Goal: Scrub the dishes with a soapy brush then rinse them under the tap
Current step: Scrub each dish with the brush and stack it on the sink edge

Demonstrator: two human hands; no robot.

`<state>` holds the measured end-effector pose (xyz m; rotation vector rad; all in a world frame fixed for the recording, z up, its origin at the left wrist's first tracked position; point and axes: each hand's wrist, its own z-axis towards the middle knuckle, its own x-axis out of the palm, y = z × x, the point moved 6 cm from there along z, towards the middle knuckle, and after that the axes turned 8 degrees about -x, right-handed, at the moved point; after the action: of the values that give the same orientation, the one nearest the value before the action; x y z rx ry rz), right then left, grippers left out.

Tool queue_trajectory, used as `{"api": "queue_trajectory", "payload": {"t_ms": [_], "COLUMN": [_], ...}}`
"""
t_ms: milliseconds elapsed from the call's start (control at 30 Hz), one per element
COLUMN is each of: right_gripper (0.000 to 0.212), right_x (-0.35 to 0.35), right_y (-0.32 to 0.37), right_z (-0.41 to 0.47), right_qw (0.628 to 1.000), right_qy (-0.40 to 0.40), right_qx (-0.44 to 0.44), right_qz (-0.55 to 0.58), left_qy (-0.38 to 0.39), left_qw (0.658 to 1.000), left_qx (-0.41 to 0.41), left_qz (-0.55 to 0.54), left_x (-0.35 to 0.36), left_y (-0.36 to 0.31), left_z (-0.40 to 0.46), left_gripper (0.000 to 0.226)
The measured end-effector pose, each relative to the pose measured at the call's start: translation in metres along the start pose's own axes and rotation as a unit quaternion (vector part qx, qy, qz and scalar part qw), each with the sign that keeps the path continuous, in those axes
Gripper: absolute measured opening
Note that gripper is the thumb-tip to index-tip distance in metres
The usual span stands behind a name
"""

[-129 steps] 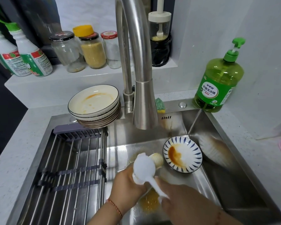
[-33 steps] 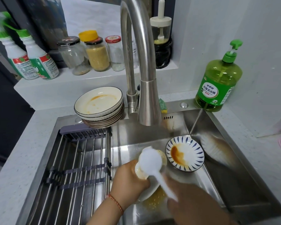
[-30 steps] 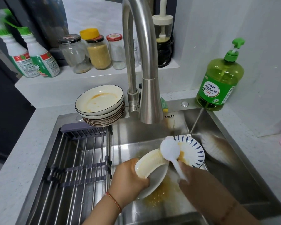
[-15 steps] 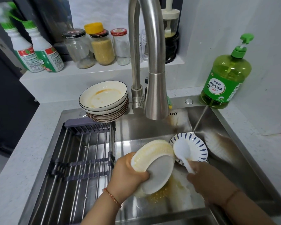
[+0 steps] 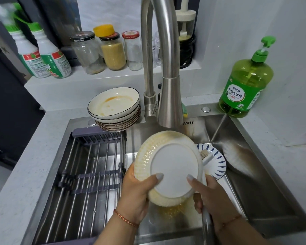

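The plate (image 5: 173, 167) has been lifted out of the sink (image 5: 265, 188) and turned over since a second ago; it now stands tilted under the tap (image 5: 168, 96) with its flat white base facing the camera. The brush (image 5: 206, 157) has come off its face and sits behind the plate's right edge, over the small bowl (image 5: 217, 163). That suggests the inside is scrubbed and the underside or the rinse comes next; no water is visibly running.

The left hand (image 5: 138, 190) grips the plate's near-left rim, thumb across the base. The right hand (image 5: 210, 193) holds the brush handle while its thumb presses the base.

The plate is glazed ceramic, round, with a ribbed outer wall filmed in yellowish suds. The bowl is white with blue radial strokes. The sink is brushed steel, smeared yellow below the plate. A stack of stained plates (image 5: 115, 108) waits at the far left of the sink.
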<state>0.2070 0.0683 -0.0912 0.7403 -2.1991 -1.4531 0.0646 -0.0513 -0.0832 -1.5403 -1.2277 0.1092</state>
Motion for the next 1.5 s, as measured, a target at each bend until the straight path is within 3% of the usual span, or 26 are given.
{"api": "queue_trajectory", "payload": {"t_ms": [67,233,400,533,633,733,867,1033,1133,1233,1300,1367,1433,1500], "right_gripper": [0.058,0.052,0.057,0.041,0.012,0.018,0.017,0.033,0.05,0.052,0.041,0.024,0.021,0.023], "right_x": [-0.008,-0.015,-0.013,-0.01,-0.021,-0.033,-0.023,0.014,0.05,0.056,0.041,0.019,0.0,-0.006], "right_y": [0.008,0.031,0.045,0.049,0.045,0.033,0.025,0.059,0.057,0.059,0.065,0.067,0.061,0.058], "right_z": [0.001,0.004,0.004,0.004,0.009,0.005,-0.009,-0.031,-0.052,-0.056,-0.045,-0.031,-0.019,-0.016], "right_qw": [1.0,0.985,0.965,0.954,0.968,0.974,0.968,0.935,0.872,0.853,0.868,0.911,0.94,0.945], "right_qy": [0.006,0.097,0.147,0.136,0.065,0.032,0.074,0.102,0.169,0.174,0.17,0.135,0.114,0.117], "right_qx": [-0.02,-0.057,-0.077,-0.097,-0.075,-0.02,-0.019,-0.132,-0.142,-0.154,-0.155,-0.109,-0.043,-0.012], "right_qz": [-0.016,-0.131,-0.202,-0.248,-0.231,-0.222,-0.241,-0.315,-0.436,-0.467,-0.439,-0.375,-0.319,-0.305], "left_qy": [0.038,0.134,0.132,0.136,0.081,0.019,-0.018,-0.025,-0.016,-0.022,-0.039,-0.049,-0.047,-0.039], "left_qw": [0.999,0.976,0.947,0.904,0.912,0.925,0.914,0.894,0.905,0.906,0.907,0.908,0.906,0.905], "left_qx": [-0.038,-0.104,-0.081,-0.045,-0.011,0.006,0.039,0.072,0.085,0.095,0.087,0.078,0.079,0.081], "left_qz": [0.003,0.134,0.283,0.402,0.401,0.379,0.403,0.442,0.416,0.411,0.41,0.409,0.412,0.416], "left_x": [-0.001,0.007,0.011,0.014,0.008,-0.004,-0.011,0.001,0.006,0.003,-0.004,-0.01,-0.014,-0.015], "left_y": [-0.002,-0.017,-0.036,-0.037,-0.036,-0.035,-0.035,-0.031,-0.027,-0.026,-0.025,-0.026,-0.027,-0.027], "left_z": [0.001,0.005,0.015,0.015,0.016,0.019,0.022,0.018,0.016,0.015,0.015,0.013,0.01,0.007], "left_gripper": [0.075,0.071,0.061,0.047,0.042,0.043,0.046,0.039,0.039,0.041,0.035,0.035,0.038,0.039]}}
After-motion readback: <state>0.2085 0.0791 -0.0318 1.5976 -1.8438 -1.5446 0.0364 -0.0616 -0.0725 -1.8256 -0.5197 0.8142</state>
